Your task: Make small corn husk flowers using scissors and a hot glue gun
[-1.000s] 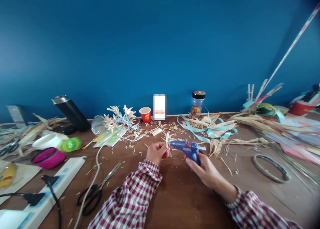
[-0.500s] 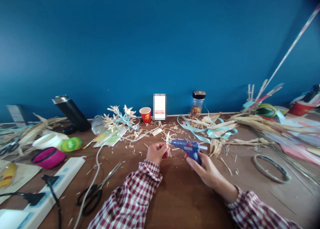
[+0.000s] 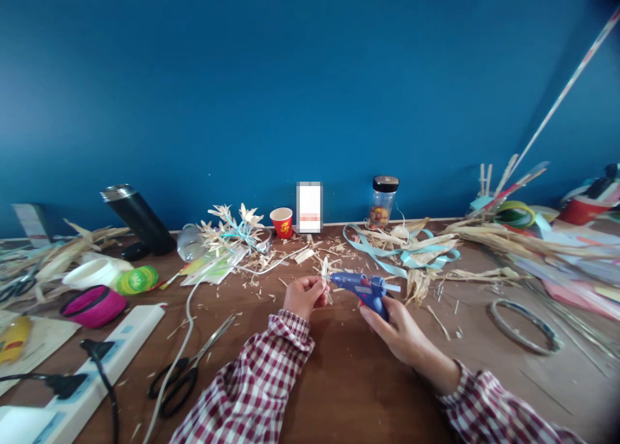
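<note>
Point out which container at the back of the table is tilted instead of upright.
The black cylindrical flask with the silver cap, far left: it leans, while the small red paper cup and the black-lidded glass jar stand upright.

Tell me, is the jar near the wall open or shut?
Shut: a black lid sits on top of the jar.

- Your glue gun [image 3: 361, 285] is small and blue, with a white glue stick poking out of its back. It sits in your right grip [image 3: 394, 331] above the surface [image 3: 339, 379], roughly level, nozzle pointing left.
- Your straw piece [image 3: 325, 268] is pale and thin. It stands upright, pinched in your left grip [image 3: 303, 295], right at the nozzle tip.
</note>
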The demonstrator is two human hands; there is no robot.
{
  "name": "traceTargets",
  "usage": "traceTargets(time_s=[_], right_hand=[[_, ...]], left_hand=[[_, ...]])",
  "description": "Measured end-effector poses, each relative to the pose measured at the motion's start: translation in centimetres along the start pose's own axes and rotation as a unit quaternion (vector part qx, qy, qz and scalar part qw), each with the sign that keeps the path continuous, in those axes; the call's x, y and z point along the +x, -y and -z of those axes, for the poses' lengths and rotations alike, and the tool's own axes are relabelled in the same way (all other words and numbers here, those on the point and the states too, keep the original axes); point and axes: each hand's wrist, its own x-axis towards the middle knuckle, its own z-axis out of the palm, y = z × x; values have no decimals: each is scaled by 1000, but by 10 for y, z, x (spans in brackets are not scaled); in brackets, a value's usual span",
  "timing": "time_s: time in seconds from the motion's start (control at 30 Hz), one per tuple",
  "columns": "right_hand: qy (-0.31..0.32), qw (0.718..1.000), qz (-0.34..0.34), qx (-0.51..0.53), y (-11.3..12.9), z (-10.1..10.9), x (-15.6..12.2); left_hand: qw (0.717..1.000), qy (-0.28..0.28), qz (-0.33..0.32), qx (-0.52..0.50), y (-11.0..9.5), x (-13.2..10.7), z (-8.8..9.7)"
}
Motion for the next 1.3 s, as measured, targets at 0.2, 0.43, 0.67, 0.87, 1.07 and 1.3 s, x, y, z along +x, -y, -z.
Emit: traceTargets(time_s=[0.2, 0.43, 0.67, 0.87, 1.07, 1.3], right_hand=[[-7, 1000, -5, 2, 1, 0, 0], [-8, 1000, -3, -8, 0, 0, 0], [-7, 1000, 0, -12, 1, 0, 1], [-11, 1000, 1, -14, 3, 0, 1], [-15, 1000, 1, -25, 0, -1, 1], [-9, 1000, -3, -25, 1, 0, 0]], left_hand=[[1000, 1, 1, -2, 0, 1, 0], [1000, 1, 6, -11, -1, 0, -1], [1000, -6, 10, -15, -3, -1, -1], [1000, 1, 4, -10, -2, -1, -1], [1000, -2, 4, -22, -2, -1, -1], [1000, -4, 10, -16, -5, -3, -2]])
